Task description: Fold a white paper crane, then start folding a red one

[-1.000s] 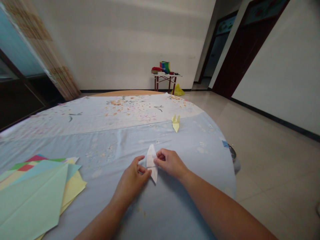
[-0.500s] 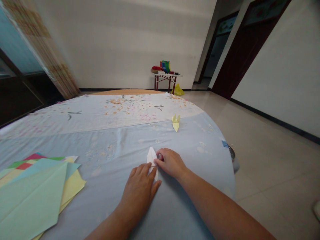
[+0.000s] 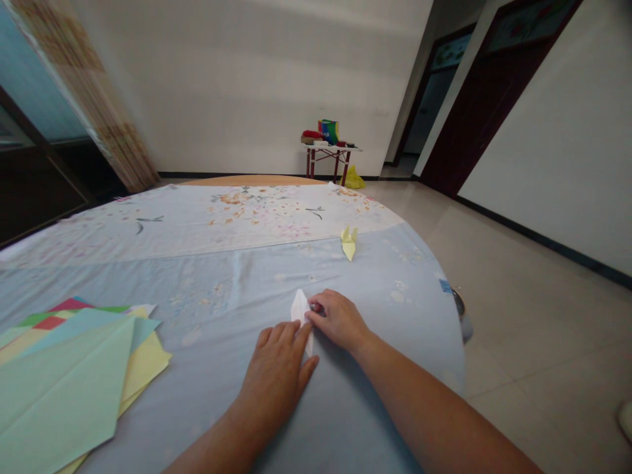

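A narrow piece of folded white paper (image 3: 299, 307), pointed at its far end, lies on the table in front of me. My left hand (image 3: 279, 355) rests flat over its near part, fingers stretched out and thumb apart, pressing it to the cloth. At the paper's right edge, my right hand (image 3: 338, 319) is closed with thumb and index finger pinching that edge. The fingers hide the middle of the paper. Farther off to the right stands a small folded yellow paper figure (image 3: 349, 245) with two upright points.
A stack of coloured paper sheets (image 3: 74, 388) lies at the left. A flowered tablecloth (image 3: 217, 342) covers the round table, whose edge curves along the right. By the far wall stands a small side table (image 3: 332, 149) with a colourful bag (image 3: 328, 131) on it.
My left index finger has shifted slightly toward my right fingertips and covers more of the paper's middle. Otherwise both hands stay in place on the white paper. The view has tilted slightly.
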The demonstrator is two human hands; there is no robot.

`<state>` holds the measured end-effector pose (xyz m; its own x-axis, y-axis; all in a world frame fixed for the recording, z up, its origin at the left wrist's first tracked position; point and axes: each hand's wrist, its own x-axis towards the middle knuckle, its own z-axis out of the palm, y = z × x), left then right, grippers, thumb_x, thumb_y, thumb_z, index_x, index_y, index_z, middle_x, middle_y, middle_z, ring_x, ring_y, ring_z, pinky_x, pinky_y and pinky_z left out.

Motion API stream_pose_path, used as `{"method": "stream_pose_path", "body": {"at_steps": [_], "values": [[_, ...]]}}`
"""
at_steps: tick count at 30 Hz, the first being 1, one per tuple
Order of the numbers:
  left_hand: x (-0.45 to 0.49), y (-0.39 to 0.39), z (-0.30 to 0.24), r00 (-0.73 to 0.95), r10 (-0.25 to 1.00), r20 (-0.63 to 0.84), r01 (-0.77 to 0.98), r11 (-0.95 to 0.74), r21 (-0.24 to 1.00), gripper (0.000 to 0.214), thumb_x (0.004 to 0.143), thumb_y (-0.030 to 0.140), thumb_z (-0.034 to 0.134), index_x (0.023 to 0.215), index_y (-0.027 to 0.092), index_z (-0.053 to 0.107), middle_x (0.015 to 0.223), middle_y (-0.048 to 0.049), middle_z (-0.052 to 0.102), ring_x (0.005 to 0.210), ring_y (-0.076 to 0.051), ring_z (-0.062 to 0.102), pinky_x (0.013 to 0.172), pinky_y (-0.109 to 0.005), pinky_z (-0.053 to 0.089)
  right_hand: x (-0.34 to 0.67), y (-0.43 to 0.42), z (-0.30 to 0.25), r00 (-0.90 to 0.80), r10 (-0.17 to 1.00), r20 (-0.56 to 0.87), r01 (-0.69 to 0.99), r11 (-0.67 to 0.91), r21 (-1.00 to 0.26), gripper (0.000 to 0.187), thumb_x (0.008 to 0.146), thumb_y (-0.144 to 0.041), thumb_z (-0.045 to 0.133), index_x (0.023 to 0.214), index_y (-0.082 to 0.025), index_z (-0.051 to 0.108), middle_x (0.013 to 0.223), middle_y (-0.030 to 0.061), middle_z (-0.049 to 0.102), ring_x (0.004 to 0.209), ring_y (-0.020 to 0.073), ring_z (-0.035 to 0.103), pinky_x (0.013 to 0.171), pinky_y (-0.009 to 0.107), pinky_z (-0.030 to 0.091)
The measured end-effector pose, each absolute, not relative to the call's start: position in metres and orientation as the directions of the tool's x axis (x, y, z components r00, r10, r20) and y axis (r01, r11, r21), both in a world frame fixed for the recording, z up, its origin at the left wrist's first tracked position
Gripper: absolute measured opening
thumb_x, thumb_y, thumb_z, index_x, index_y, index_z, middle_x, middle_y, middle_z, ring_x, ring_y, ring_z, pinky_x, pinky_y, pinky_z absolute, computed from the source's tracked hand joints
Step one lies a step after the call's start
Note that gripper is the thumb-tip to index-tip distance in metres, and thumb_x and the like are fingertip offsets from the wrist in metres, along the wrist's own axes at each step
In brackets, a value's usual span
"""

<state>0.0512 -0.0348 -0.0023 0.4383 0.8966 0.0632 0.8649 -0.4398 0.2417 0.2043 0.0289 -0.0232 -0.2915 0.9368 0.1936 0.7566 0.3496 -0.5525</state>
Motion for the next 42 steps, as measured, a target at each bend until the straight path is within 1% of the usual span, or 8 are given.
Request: {"method": "stream_pose_path", "body": {"at_steps": [4, 10, 16, 19, 25, 30, 33, 42], "values": [[0.052, -0.035, -0.002, 0.433, 0.900, 0.040, 0.875, -0.431, 0.219, 0.045, 0.082, 0.036, 0.045, 0.122, 0.015, 0.050, 0.121, -0.0143, 0.055, 0.112, -0.028, 0.047, 0.094, -0.044, 0.030, 0.205, 0.029, -0.023, -0.292, 0.933, 0.212, 0.749, 0.361, -0.555, 0.018, 0.075, -0.026, 0.061, 0.092, -0.019, 0.064, 0.079, 0.0018, 0.059, 0.073, 0.0129, 0.050, 0.068, 0.023, 0.037], [0.052, -0.034, -0.005, 0.422, 0.905, 0.043, 0.878, -0.421, 0.227, 0.044, 0.082, 0.036, 0.045, 0.121, 0.017, 0.051, 0.123, -0.0136, 0.054, 0.114, -0.028, 0.044, 0.095, -0.045, 0.029, 0.203, 0.033, -0.028, -0.301, 0.922, 0.242, 0.597, 0.380, -0.706, 0.013, 0.073, -0.018, 0.060, 0.084, -0.019, 0.064, 0.077, 0.0003, 0.058, 0.068, 0.0106, 0.050, 0.066, 0.022, 0.040], [0.051, -0.036, -0.003, 0.399, 0.915, 0.056, 0.884, -0.400, 0.242, 0.042, 0.081, 0.035, 0.047, 0.120, 0.020, 0.052, 0.123, -0.0134, 0.052, 0.112, -0.029, 0.044, 0.093, -0.045, 0.030, 0.205, 0.037, -0.028, -0.345, 0.934, 0.094, 0.413, 0.241, -0.878, 0.017, 0.071, -0.016, 0.056, 0.087, -0.015, 0.062, 0.068, -0.0029, 0.057, 0.057, 0.0075, 0.047, 0.055, 0.018, 0.038], [0.050, -0.036, -0.001, 0.397, 0.915, 0.063, 0.883, -0.400, 0.244, 0.042, 0.081, 0.036, 0.047, 0.119, 0.021, 0.053, 0.119, -0.0134, 0.053, 0.109, -0.029, 0.045, 0.090, -0.044, 0.032, 0.207, 0.037, -0.026, -0.403, 0.905, 0.139, 0.432, 0.322, -0.842, 0.025, 0.069, -0.013, 0.058, 0.093, -0.016, 0.063, 0.072, -0.0024, 0.055, 0.060, 0.0075, 0.047, 0.057, 0.019, 0.038], [0.044, -0.031, 0.002, 0.433, 0.900, 0.055, 0.858, -0.431, 0.279, 0.041, 0.080, 0.036, 0.047, 0.118, 0.021, 0.054, 0.115, -0.0130, 0.056, 0.107, -0.028, 0.048, 0.091, -0.044, 0.032, 0.211, 0.037, -0.031, -0.478, 0.842, 0.250, 0.453, 0.480, -0.751, 0.019, 0.069, -0.005, 0.055, 0.078, -0.016, 0.067, 0.078, 0.0006, 0.059, 0.068, 0.0093, 0.054, 0.064, 0.020, 0.041], [0.030, -0.020, 0.002, 0.425, 0.905, 0.032, 0.807, -0.395, 0.440, 0.026, 0.084, 0.037, 0.042, 0.093, 0.023, 0.061, 0.096, -0.0067, 0.064, 0.091, -0.023, 0.057, 0.081, -0.036, 0.038, 0.214, 0.036, -0.027, -0.545, 0.796, 0.262, 0.447, 0.541, -0.713, 0.020, 0.070, -0.004, 0.056, 0.078, -0.017, 0.069, 0.084, 0.0033, 0.064, 0.078, 0.0119, 0.058, 0.073, 0.022, 0.044], [0.026, -0.015, -0.002, 0.325, 0.945, 0.039, 0.820, -0.302, 0.486, 0.031, 0.084, 0.037, 0.042, 0.109, 0.022, 0.052, 0.091, -0.0056, 0.064, 0.085, -0.021, 0.059, 0.077, -0.033, 0.041, 0.216, 0.035, -0.022, -0.603, 0.762, 0.236, 0.451, 0.570, -0.687, 0.018, 0.072, -0.008, 0.059, 0.080, -0.018, 0.070, 0.088, 0.0034, 0.064, 0.081, 0.0122, 0.059, 0.077, 0.023, 0.044], [0.033, -0.019, 0.003, 0.463, 0.886, -0.015, 0.872, -0.452, 0.190, 0.034, 0.084, 0.026, 0.041, 0.115, 0.018, 0.054, 0.098, -0.0091, 0.057, 0.091, -0.022, 0.053, 0.082, -0.035, 0.041, 0.220, 0.036, -0.021, -0.676, 0.686, 0.268, 0.450, 0.672, -0.588, 0.022, 0.072, -0.010, 0.058, 0.088, -0.017, 0.071, 0.093, 0.0065, 0.064, 0.087, 0.0142, 0.058, 0.081, 0.023, 0.044]]}}
